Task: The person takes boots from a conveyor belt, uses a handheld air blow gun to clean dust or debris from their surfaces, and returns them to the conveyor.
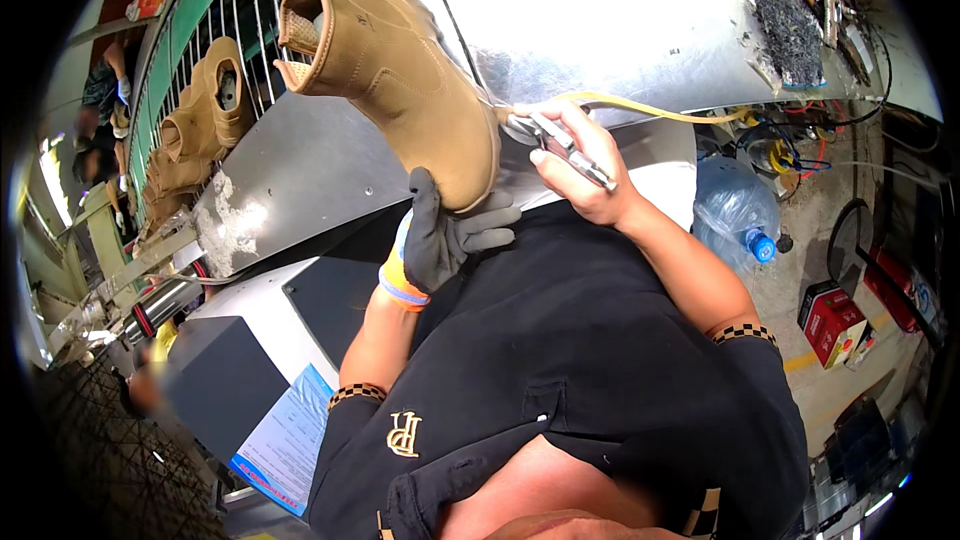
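Plainly, the largest thing around is the silver metal worktable [590, 20], its smooth sheet top scuffed and smeared. Beside its left edge slopes a flat dark-gray panel [320, 160], with pale flaking patches toward its lower left corner. Beyond that panel's upper left edge, a row of tan boots [190, 125] stands against a green-framed wire rack [188, 15]. To the right, below the worktable's near edge, sits a clear bluish plastic water jug [735, 200] with a blue cap; farther right is a boxy red carton [832, 325].

The tan boot [410, 90] being handled is over the panel's right end, just beside the worktable's left edge: smooth matte upper, rounded toe toward the person, wide shaft opening facing away to the left. Near the worktable's far right corner lies a rough heap of black shavings [785, 20].

The left hand [450, 235], in a gray glove with an orange cuff, holds the toe, thumb against its side and fingers stretched beneath; the boot partly hides the palm. The bare right hand [590, 160] has its fingers closed around a shiny metal hand tool [570, 152], its head close to the boot's right edge; whether they touch is unclear. Behind this hand passes a thin yellow hose [650, 108].
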Demonstrator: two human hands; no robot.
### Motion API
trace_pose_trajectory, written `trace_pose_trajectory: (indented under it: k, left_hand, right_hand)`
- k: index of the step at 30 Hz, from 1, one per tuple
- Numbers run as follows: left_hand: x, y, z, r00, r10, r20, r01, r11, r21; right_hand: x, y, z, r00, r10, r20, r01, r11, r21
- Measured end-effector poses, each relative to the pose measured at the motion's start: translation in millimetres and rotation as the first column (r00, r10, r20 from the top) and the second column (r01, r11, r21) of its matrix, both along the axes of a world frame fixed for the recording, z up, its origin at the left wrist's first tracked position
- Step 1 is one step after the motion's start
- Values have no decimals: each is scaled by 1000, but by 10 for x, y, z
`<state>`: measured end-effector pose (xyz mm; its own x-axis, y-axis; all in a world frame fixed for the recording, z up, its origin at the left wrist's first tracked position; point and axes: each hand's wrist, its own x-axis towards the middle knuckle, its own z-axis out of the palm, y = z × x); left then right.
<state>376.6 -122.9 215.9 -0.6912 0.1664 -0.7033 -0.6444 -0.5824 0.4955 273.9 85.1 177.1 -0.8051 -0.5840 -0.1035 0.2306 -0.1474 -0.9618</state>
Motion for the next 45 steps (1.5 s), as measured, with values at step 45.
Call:
trace_pose_trajectory:
  k: [45]
  left_hand:
    - [-405, -566, 522, 440, -885, -154, 147, 240, -960]
  right_hand:
    - [344, 354, -30, 800, -249, -546, 411, 891, 195]
